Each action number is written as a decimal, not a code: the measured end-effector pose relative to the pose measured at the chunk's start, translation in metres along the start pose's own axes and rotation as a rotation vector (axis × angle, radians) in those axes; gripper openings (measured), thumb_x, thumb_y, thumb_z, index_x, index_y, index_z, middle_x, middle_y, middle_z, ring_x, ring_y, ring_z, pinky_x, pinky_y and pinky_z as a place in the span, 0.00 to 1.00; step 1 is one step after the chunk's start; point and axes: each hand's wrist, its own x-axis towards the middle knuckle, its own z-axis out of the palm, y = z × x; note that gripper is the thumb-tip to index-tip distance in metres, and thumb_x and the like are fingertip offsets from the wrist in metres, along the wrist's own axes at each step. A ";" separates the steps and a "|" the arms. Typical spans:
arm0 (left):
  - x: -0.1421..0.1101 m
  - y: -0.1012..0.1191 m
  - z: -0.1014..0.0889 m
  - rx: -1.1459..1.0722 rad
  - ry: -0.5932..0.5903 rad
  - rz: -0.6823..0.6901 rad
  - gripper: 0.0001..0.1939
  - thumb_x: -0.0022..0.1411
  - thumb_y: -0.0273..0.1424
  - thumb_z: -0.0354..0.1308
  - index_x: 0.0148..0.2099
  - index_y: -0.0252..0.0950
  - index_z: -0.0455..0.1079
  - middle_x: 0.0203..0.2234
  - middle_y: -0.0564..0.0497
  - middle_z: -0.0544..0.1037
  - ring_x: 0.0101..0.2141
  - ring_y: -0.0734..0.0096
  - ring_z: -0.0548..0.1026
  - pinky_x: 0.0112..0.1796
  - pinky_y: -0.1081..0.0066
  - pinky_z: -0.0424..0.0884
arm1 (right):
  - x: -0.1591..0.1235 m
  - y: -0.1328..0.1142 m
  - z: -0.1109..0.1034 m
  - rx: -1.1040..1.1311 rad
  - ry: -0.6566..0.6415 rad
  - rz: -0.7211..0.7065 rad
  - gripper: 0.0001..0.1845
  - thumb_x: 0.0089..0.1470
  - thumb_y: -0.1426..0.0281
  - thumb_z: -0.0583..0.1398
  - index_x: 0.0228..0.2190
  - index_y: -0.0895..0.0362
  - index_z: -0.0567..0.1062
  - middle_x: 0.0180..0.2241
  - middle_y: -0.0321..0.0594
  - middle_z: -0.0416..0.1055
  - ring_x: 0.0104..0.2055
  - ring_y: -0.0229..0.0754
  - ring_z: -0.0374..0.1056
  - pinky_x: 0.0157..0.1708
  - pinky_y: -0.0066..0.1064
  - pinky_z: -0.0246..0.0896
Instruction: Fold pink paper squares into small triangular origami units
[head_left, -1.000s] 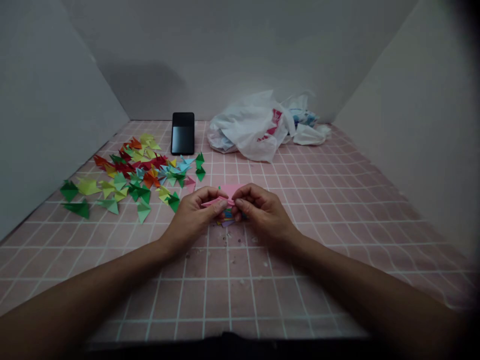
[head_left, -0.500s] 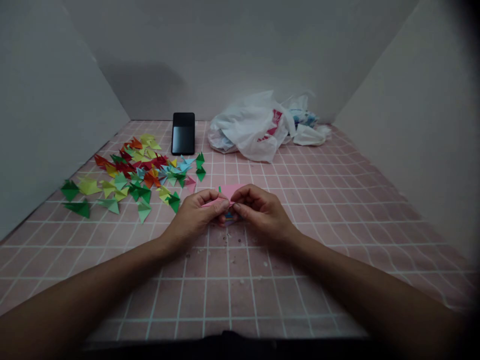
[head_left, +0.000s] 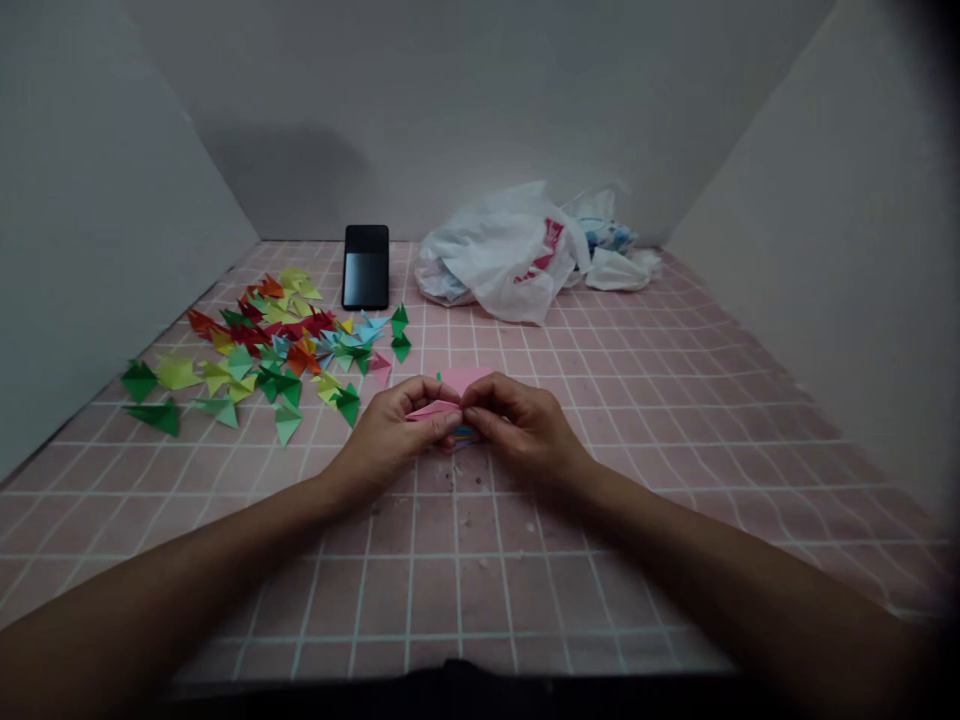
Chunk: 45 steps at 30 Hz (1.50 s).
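Observation:
A small folded pink paper (head_left: 433,410) is pinched between my two hands, above a stack of coloured paper sheets (head_left: 463,380) with a pink one on top. My left hand (head_left: 401,420) has its thumb and fingers closed on the folded paper's left part. At the paper's right tip, the thumb and forefinger of my right hand (head_left: 525,420) press together. My fingers cover much of the piece and part of the stack. To the left lie many folded paper cranes (head_left: 281,350) in red, orange, yellow, green and blue, one of them pink (head_left: 380,368).
A black phone (head_left: 366,268) stands upright behind the cranes. White plastic bags (head_left: 502,250) lie crumpled by the back wall. Small crumbs (head_left: 465,520) are scattered on the pink checked tablecloth (head_left: 660,460). Pale walls (head_left: 825,230) enclose the back and both sides.
The pink folded paper has tilted slightly and shows more of its long narrow side. My fingers have shifted a little at its right tip; both hands stay in nearly the same place.

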 end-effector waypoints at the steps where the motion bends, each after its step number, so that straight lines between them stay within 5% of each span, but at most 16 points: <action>1: 0.000 0.001 0.000 0.007 0.000 -0.003 0.12 0.53 0.34 0.68 0.39 0.36 0.72 0.30 0.55 0.76 0.24 0.78 0.74 0.30 0.74 0.72 | 0.000 0.000 0.000 -0.031 -0.001 -0.012 0.02 0.57 0.73 0.59 0.31 0.55 0.71 0.28 0.34 0.70 0.30 0.37 0.65 0.33 0.31 0.58; 20: 0.000 -0.001 0.001 0.156 -0.027 0.068 0.10 0.54 0.34 0.66 0.36 0.37 0.71 0.27 0.55 0.76 0.25 0.76 0.72 0.29 0.74 0.70 | 0.002 0.003 -0.003 -0.204 -0.047 -0.173 0.08 0.59 0.75 0.56 0.28 0.54 0.64 0.30 0.38 0.65 0.34 0.41 0.62 0.35 0.34 0.56; 26: -0.002 0.001 0.001 0.238 -0.037 0.102 0.08 0.57 0.34 0.64 0.33 0.36 0.71 0.23 0.56 0.72 0.25 0.75 0.71 0.28 0.75 0.67 | 0.000 0.002 -0.001 -0.185 -0.110 -0.053 0.08 0.60 0.73 0.54 0.28 0.54 0.63 0.28 0.36 0.65 0.30 0.40 0.60 0.32 0.33 0.53; 32: -0.001 0.001 0.000 0.182 -0.005 0.053 0.10 0.58 0.38 0.63 0.32 0.36 0.71 0.21 0.55 0.75 0.23 0.74 0.73 0.28 0.74 0.68 | 0.000 -0.001 0.000 0.166 -0.123 0.170 0.10 0.62 0.66 0.53 0.28 0.54 0.65 0.22 0.32 0.64 0.26 0.38 0.61 0.30 0.32 0.56; 45: -0.002 0.000 0.003 0.046 0.045 -0.006 0.11 0.58 0.38 0.64 0.31 0.35 0.71 0.20 0.55 0.75 0.22 0.76 0.72 0.27 0.75 0.67 | 0.003 -0.002 0.000 0.430 -0.110 0.298 0.07 0.52 0.67 0.63 0.29 0.56 0.69 0.24 0.32 0.68 0.24 0.35 0.65 0.28 0.30 0.58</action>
